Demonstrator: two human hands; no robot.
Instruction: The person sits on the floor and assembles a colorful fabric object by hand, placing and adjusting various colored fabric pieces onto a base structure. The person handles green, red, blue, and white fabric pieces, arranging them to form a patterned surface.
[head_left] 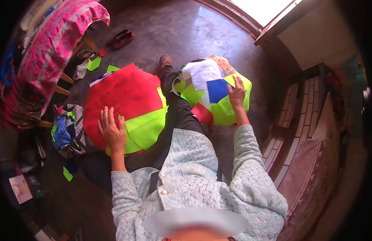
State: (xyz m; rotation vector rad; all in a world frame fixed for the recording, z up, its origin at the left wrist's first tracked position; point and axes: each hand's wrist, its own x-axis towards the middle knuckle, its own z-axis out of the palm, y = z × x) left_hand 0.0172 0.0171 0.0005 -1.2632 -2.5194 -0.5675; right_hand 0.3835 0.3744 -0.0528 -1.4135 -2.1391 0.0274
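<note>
Two broad, round things covered in coloured cloth pieces stand in front of me, one at each side of my legs. My left hand [112, 130] lies with fingers spread on the left one, on its large red cloth piece [121, 94]. A lime-green cloth piece [145, 130] covers its lower right part. My right hand [237, 96] rests flat, fingers stretched out, on the right one, beside a blue cloth piece [217, 90] and over lime-green cloth [228, 111]. A white cloth piece [204, 74] and a patterned one [223, 64] lie farther up. What supports the cloth is hidden.
A checked bag [79, 116] with cloth scraps sits at the left, near a bed or seat under a pink plaid cover [61, 48]. Red shoes [121, 39] and green scraps [94, 63] lie on the floor. A slatted bench [292, 124] stands at the right.
</note>
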